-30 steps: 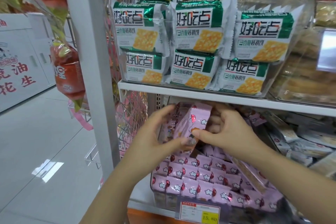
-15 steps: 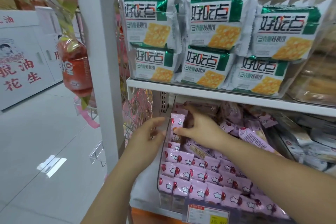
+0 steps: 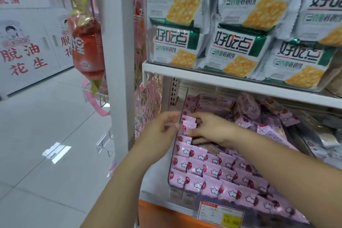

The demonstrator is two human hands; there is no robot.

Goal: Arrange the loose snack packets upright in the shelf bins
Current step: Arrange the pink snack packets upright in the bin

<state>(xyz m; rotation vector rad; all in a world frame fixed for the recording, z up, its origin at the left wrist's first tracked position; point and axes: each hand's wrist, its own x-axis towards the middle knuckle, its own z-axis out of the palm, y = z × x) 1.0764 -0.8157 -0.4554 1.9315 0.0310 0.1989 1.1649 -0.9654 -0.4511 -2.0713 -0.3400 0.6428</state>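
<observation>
Holding, right hand [image 3: 209, 128]: reached into the clear bin [image 3: 182, 102] from the right. Fingers were bent over a packet bunch [image 3: 189, 126] with the thumb below it, gripping the bunch against the bin's left wall.
Left hand [image 3: 165, 126]: was outside the bin at that same wall, fingers curled against the clear plastic. Could not tell whether it gripped the wall or only rested on it.
Clear bin: sat at the left end of the lower shelf [image 3: 151, 196], just right of the white post [image 3: 118, 61].
Packet bunch: pink, upright, at the far end of the leftmost row.
Pink packets [image 3: 212, 170]: filled the near part of the bin, upright in tidy rows, each row touching the next.
Loose packets [image 3: 246, 109]: lay in the far part of the bin beyond the right hand, tilted and piled on one another.
Upper shelf [image 3: 203, 77]: carried green-and-white cracker packs [image 3: 235, 46], stacked two layers high, faces forward.
Price tag [image 3: 220, 213]: hung at the near edge below the bin, with a yellow patch. Print was too blurred to read.
Red bag [image 3: 87, 48]: hung just left of the post.
White boxes [image 3: 27, 42]: stood far left on the tiled floor [image 3: 46, 153], printed with red characters.
</observation>
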